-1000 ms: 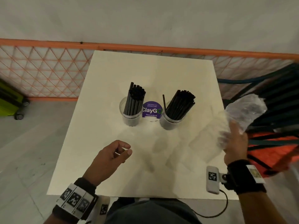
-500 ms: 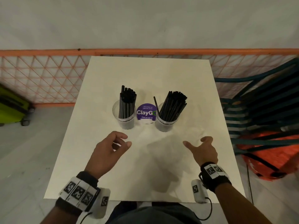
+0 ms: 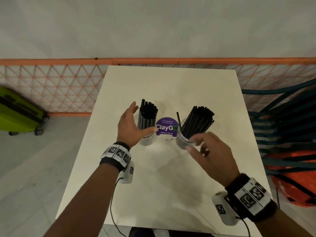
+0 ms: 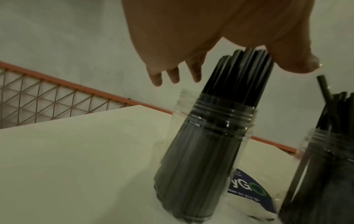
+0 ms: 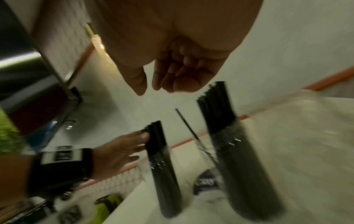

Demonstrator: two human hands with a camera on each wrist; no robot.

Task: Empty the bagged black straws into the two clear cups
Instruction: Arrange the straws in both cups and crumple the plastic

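Note:
Two clear cups stand side by side mid-table, both packed with black straws. The left cup (image 3: pixel 147 140) (image 4: pixel 206 151) holds an upright bundle (image 3: pixel 147 113). In the right cup (image 3: pixel 183 141) (image 5: pixel 249 174) the straws (image 3: pixel 196 122) lean right, one thin straw apart on the left. My left hand (image 3: pixel 135 122) is spread open around the left bundle, fingers (image 4: pixel 173 76) behind it, thumb in front; contact is unclear. My right hand (image 3: pixel 201 146) (image 5: pixel 153 87) hovers empty, fingers loosely bent, just in front of the right cup's rim. No bag is in view.
A purple round ClayGo sticker (image 3: pixel 166 127) lies between the cups on the white table (image 3: pixel 153 194). An orange mesh fence (image 3: pixel 51 86) runs behind. A green suitcase (image 3: pixel 18 113) stands on the floor left; stacked dark chairs (image 3: pixel 282 117) and an orange object (image 3: pixel 294 177) crowd the right edge.
A second ago my right hand held a clear bag off the table's right side; it came back empty. Both hands then moved forward from the near table to the cups.

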